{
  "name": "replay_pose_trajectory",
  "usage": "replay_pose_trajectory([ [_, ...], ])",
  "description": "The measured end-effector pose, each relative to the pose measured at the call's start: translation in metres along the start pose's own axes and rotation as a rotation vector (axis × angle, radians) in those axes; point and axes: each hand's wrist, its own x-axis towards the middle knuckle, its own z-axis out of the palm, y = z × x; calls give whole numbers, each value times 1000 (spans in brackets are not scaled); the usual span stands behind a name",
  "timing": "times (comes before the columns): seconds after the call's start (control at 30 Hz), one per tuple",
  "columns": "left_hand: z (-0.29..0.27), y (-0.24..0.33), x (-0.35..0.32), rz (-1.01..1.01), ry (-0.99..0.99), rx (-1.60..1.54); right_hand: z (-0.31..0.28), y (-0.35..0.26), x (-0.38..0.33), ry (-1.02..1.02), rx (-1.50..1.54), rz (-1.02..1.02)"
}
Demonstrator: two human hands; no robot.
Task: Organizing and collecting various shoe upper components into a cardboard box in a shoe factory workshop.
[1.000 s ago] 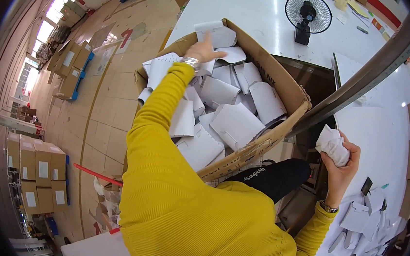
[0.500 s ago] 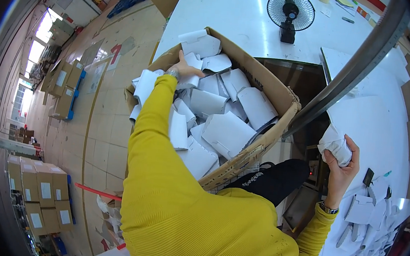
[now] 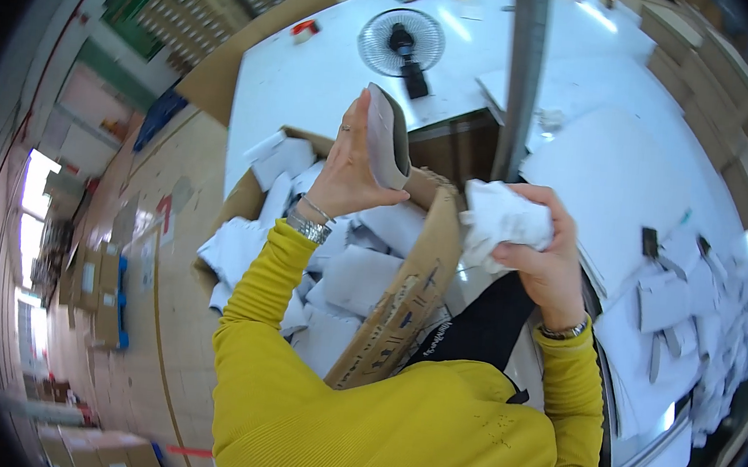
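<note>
My left hand (image 3: 339, 173) is raised over the near-left carton and grips a white card sleeve (image 3: 386, 137), bent into an open tube with a grey inside. Below it, the cardboard carton (image 3: 420, 269) is filled with similar white card sleeves (image 3: 359, 278). Just right of the carton, my right hand (image 3: 554, 263) has its fingers wrapped round a crumpled white paper bundle (image 3: 507, 223). The two held things are close to each other but apart.
A black fan (image 3: 401, 45) stands on the white table (image 3: 307, 85). An upright metal post (image 3: 521, 86) rises behind my right hand. Loose white pieces (image 3: 683, 305) are heaped on the right. Stacked boxes (image 3: 95, 294) stand on the floor to the left.
My left hand has lifted a card sleeve out of the carton and moved right. My right hand has brought the paper bundle left, toward it. The view has turned.
</note>
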Motion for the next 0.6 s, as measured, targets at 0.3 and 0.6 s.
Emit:
replay_pose_trajectory([
  [0.3, 73, 77, 52, 439, 25, 144, -34, -14, -24, 100, -117, -230],
  [0.6, 104, 99, 59, 493, -10, 57, -45, -12, -51, 378, -325, -260],
])
